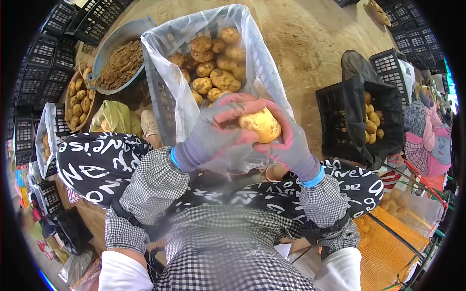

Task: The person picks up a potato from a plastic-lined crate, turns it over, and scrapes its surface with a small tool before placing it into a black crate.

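Along the far left, stacked black crates (51, 58) stand behind a slatted box (68, 99) of loose potatoes, and just beside it a blue tub (141, 75) holds brown, crumbly soil (119, 65). A green bag (114, 116) sits below the tub, near the person's knee. Next comes a tall crate lined with a pale plastic bag (182, 82), its soil-marked potatoes (224, 80) lying together in the bottom. Over the near edge of that crate, the left hand (201, 136), in a grey glove with pink fingers (235, 111), curves around the left side of one potato (262, 125). The potato, pale yellow with brown patches, is up between both hands, apart from the heap. The right hand (298, 150), gloved the same way, closes on its other side, fingers bent against the skin; the pinch looks light, shared by the two hands. The step in hand seems to be holding and handling this single potato at close range. From such a hold, any move calls for a steady grip on the smooth, rounded skin and care around the loose plastic rim. Farther right, a black crate with a dark liner (335, 97) holds more potatoes on the floor (301, 48), and orange mesh (383, 252) lies at the lower right.
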`<state>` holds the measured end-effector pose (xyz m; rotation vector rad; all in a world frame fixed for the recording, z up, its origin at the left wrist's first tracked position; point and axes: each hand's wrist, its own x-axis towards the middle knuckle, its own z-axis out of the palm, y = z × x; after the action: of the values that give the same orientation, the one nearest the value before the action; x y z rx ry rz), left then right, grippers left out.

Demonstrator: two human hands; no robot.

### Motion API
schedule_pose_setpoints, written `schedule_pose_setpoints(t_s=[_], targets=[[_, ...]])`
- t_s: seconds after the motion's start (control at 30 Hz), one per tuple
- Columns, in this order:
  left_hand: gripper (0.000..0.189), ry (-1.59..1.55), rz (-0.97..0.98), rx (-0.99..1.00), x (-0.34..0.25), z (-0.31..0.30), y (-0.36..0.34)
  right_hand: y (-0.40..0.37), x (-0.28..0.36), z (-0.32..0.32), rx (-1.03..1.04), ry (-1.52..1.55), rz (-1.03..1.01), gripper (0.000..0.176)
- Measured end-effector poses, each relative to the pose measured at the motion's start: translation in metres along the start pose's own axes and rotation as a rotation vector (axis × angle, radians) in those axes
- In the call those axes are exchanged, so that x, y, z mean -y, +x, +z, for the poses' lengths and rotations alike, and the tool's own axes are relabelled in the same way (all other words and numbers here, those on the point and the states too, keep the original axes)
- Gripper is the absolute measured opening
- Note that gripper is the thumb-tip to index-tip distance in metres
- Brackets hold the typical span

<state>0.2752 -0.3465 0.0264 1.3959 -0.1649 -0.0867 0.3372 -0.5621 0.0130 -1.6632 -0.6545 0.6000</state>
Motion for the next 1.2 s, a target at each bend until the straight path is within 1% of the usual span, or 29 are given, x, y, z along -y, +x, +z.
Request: schedule_pose_setpoints(t_s=[0.03,0.07,0.13,0.17,0.23,0.27,0.33,0.37,0.47,0.57,0.67,0.73,0.77,0.83,0.87,0.9,0.93,0.97,1.0,1.07,1.13,1.17,1.2], targets=[[0.039,0.006,-0.056,-0.002,-0.003,-0.002,0.001,0.0,-0.001,0.0,0.013,0.01,0.01,0.091],[0.042,-0.066,-0.053,-0.008,0.0,-0.003,0.001,0.001,-0.001,0.0,0.026,0.02,0.019,0.09],[0.046,-0.208,-0.044,-0.026,0.005,-0.005,0.002,0.0,0.001,0.001,-0.013,-0.013,-0.014,0.089],[0.049,-0.246,-0.078,-0.06,0.005,-0.004,0.002,0.001,0.003,0.003,-0.035,-0.029,-0.031,0.088],[0.056,-0.326,-0.141,-0.131,0.0,0.007,0.006,0.002,0.013,0.005,-0.142,-0.314,-0.119,0.088],[0.059,-0.321,-0.107,-0.096,0.002,0.011,0.006,0.003,0.016,0.005,-0.198,-0.457,-0.164,0.088],[0.066,-0.311,-0.042,-0.021,0.007,0.018,0.005,0.003,0.017,0.005,-0.213,-0.455,-0.171,0.088],[0.066,-0.344,-0.066,-0.031,0.006,0.018,0.004,0.004,0.017,0.004,-0.219,-0.452,-0.174,0.089],[0.062,-0.417,-0.143,-0.063,0.005,0.012,0.0,0.004,0.004,0.0,-0.179,-0.154,-0.057,0.089],[0.056,-0.477,-0.204,-0.1,0.009,0.009,-0.004,0.002,0.01,-0.002,-0.192,-0.173,-0.049,0.087],[0.051,-0.544,-0.252,-0.143,0.018,0.011,-0.003,-0.002,0.014,-0.003,-0.208,-0.369,-0.08,0.083],[0.048,-0.524,-0.292,-0.17,0.015,0.014,0.0,-0.009,0.02,-0.006,-0.25,-0.106,0.064,0.074],[0.046,-0.467,-0.347,-0.193,0.018,0.01,0.004,-0.01,0.023,-0.01,-0.266,0.032,0.132,0.07],[0.041,-0.354,-0.47,-0.241,0.034,-0.004,0.012,-0.008,0.031,-0.046,-0.429,0.382,0.291,0.053],[0.046,-0.08,-0.569,-0.238,0.05,-0.012,0.017,-0.011,0.021,-0.077,-0.534,0.568,0.272,0.048],[0.048,0.247,-0.616,-0.118,0.078,-0.025,0.017,-0.017,0.01,-0.114,-0.64,0.752,0.249,0.042],[0.05,0.573,-0.647,0.004,0.11,-0.043,0.014,-0.025,0.003,-0.148,-0.728,0.771,0.174,0.042],[0.052,0.898,-0.667,0.129,0.128,-0.056,0.018,-0.033,-0.006,-0.185,-0.814,0.788,0.098,0.041],[0.053,0.975,-0.663,0.119,0.13,-0.061,0.026,-0.049,-0.036,-0.229,-0.828,-0.044,-0.068,0.042],[0.055,1.129,-0.65,0.101,0.136,-0.069,0.043,-0.085,-0.099,-0.318,-0.915,-0.518,-0.025,0.044],[0.052,1.204,-0.584,-0.011,0.153,-0.075,0.068,-0.087,-0.066,-0.317,-1.121,-0.035,0.238,0.041],[0.051,1.241,-0.547,-0.067,0.161,-0.076,0.082,-0.087,-0.049,-0.315,-1.253,0.214,0.333,0.039],[0.058,1.212,-0.609,-0.12,0.167,-0.075,0.095,-0.084,-0.033,-0.317,-1.297,0.732,0.193,0.039]])
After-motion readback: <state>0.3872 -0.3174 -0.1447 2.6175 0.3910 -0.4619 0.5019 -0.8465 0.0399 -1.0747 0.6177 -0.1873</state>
